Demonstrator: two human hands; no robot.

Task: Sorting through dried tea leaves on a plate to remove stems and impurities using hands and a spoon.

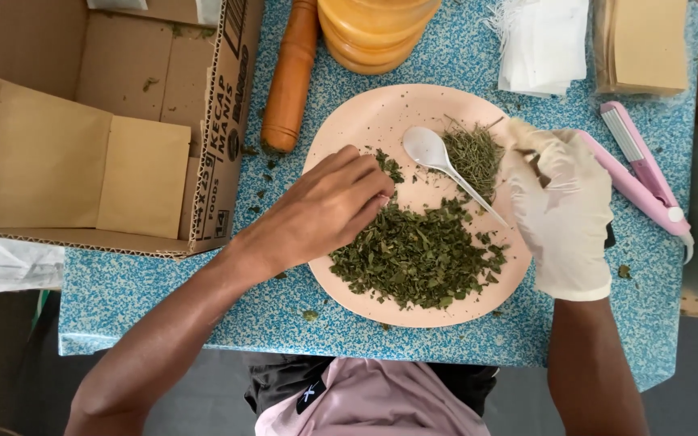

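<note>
Round pale-pink plate (341,129) sits mid-tabletop on the blue speckled surface (123,299), close to the near edge.

Bare left hand (317,214) is over the plate's left rim, fingers bunched and curled down, tips pinching into the heap of chopped dark-green dried leaves (418,254). Whether it has any leaf nipped is hidden under the fingers.

The heap fills the plate's near half, directly right of and just below the left fingertips. A 2nd, smaller pile of thin grey-green dried sprigs (474,153) lies toward the plate's far right rim.

White-gloved right hand (563,210) is at the plate's right rim, closed around the handle end of a white plastic spoon (438,157). Spoon's long axis runs diagonally, bowl up-left toward the plate's centre, handle down-right into the glove; bowl looks bare.

Left hand is nearer the leaf heap; right hand is nearer the sprigs.
</note>
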